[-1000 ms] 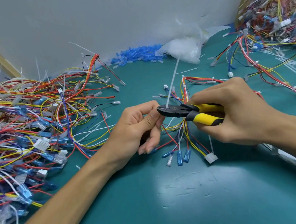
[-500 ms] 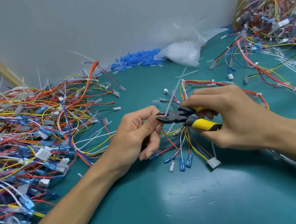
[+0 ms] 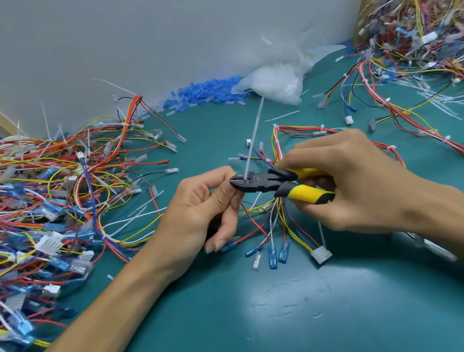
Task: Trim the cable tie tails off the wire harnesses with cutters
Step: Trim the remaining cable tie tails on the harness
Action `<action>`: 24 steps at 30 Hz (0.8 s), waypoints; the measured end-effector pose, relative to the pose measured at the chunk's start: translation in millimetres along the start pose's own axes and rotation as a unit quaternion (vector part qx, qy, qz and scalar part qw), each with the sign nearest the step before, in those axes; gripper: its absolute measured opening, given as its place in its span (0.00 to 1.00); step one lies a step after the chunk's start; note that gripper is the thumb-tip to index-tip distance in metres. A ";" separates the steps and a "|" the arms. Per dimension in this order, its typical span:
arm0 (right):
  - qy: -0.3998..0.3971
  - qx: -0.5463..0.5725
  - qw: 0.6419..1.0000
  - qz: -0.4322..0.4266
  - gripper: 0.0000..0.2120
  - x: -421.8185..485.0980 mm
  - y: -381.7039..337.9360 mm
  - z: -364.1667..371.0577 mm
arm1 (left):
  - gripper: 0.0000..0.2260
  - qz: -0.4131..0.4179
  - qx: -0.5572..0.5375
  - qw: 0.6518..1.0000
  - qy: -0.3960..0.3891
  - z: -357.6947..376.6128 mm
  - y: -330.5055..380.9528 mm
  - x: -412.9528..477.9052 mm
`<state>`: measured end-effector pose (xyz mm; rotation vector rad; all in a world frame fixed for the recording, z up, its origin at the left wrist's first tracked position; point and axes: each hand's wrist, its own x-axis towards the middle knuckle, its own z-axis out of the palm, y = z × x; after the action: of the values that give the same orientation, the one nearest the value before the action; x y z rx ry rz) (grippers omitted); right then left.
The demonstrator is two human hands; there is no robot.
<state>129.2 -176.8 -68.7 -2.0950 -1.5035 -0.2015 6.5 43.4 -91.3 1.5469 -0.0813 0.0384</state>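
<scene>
A wire harness (image 3: pixel 279 222) of red, yellow, blue and white wires with blue terminals lies at the middle of the green mat. My left hand (image 3: pixel 203 208) pinches the harness at its cable tie, just under the cutter tips. A long white cable tie tail (image 3: pixel 254 138) stands up from there, leaning to the far right. My right hand (image 3: pixel 346 184) grips the yellow-handled cutters (image 3: pixel 269 182), whose black jaws sit around the base of the tail.
A large heap of harnesses (image 3: pixel 43 205) fills the left side, another heap (image 3: pixel 420 25) the far right corner. Blue terminal sleeves (image 3: pixel 205 92) and a clear plastic bag (image 3: pixel 276 83) lie by the grey wall. Loose white tie offcuts (image 3: pixel 281 116) are scattered on the green mat (image 3: pixel 289 309).
The cutters' jaws have stayed at the base of the tail. The tail blurred and leaned half a second ago and now stands sharp and straight again. Both hands shifted only slightly.
</scene>
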 end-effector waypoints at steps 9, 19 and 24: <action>-0.005 -0.009 1.000 0.005 0.12 -0.2 1.8 -2.1 | 0.13 -0.010 0.008 1.000 0.010 1.3 -0.6 1.1; 0.021 0.026 0.999 -0.008 0.05 0.6 1.5 4.4 | 0.13 -0.002 0.016 1.000 0.009 0.4 -0.3 0.9; 0.021 0.027 0.999 -0.019 0.18 0.3 6.2 5.9 | 0.13 -0.001 0.016 1.000 0.023 1.8 0.7 0.9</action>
<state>133.8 -174.9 -75.6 -2.0078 -1.5092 -0.2147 7.3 41.6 -90.5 1.5778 -0.0423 0.0733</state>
